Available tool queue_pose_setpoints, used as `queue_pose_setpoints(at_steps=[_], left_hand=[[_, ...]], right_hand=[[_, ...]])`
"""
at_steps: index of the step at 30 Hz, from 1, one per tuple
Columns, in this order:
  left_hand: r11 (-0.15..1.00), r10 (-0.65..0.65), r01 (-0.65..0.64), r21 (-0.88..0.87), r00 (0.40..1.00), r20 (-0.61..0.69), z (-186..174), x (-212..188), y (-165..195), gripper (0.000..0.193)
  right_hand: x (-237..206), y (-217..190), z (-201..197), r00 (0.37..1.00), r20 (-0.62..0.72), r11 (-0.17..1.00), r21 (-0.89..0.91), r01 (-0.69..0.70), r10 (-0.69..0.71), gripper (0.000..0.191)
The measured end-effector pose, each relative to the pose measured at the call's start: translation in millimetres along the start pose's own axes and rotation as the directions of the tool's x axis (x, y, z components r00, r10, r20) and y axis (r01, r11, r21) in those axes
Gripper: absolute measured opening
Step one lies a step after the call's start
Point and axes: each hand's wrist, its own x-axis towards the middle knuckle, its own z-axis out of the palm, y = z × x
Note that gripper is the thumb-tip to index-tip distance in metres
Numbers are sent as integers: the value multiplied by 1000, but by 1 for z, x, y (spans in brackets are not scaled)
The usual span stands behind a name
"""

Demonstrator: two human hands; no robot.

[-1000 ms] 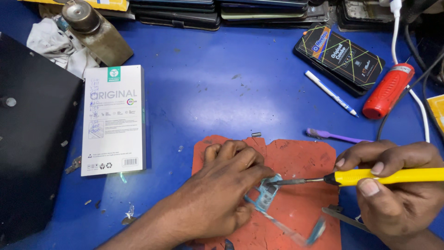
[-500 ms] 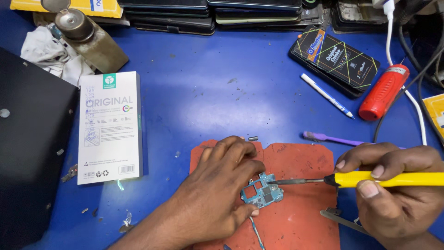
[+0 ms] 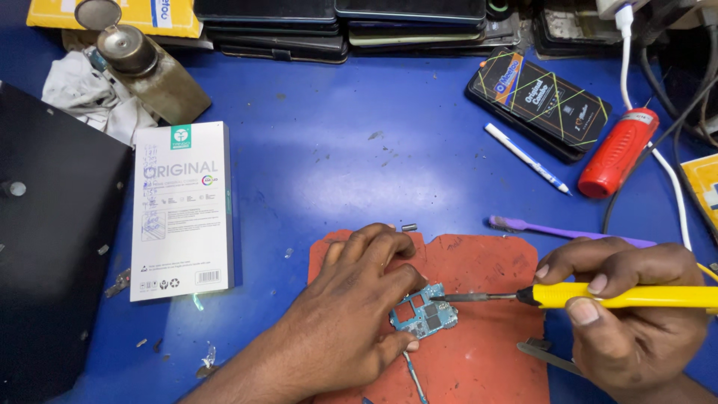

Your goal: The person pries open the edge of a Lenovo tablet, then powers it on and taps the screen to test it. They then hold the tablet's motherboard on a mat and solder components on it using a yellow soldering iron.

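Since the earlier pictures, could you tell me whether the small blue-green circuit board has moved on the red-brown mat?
Yes. The circuit board has shifted up the red-brown mat, towards the left hand's fingertips.

A white box [image 3: 183, 209], red cylinder [image 3: 618, 152] and white pen [image 3: 526, 158] lie on the blue table [image 3: 336, 135].

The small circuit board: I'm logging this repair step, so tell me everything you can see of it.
The small circuit board is bluish-green, irregular in outline, with dark chips and silvery shields on its upper face. It lies flat on the red-brown mat. The left hand pins its left edge with fingers and thumb. The metal tip of the yellow-handled iron, held in the right hand, touches its upper right corner.
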Motion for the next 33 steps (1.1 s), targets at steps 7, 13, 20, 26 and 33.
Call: queue_pose_setpoints(at_steps=[7,13,20,26,33], left_hand=[[1000,-11,12,-21,999,35,-3,2,0,51],[1000,9,-8,-23,999,32,-4,3,1,50],[1000,0,0,-1,1000,6,-6,2,5,52],[1000,-2,2,21,1000,19,-7,4,6,52],[999,-25,27,-32,997,66,-4,1,1,51]], right_hand=[[-2,6,-1,1000,-1,1000,20,7,-7,26],[-2,9,-2,997,52,998,42,49,-52,25],[0,6,1,1000,9,999,33,4,-4,24],[0,6,1,1000,18,1000,15,22,-22,24],[-2,13,-3,996,59,998,36,59,-61,25]])
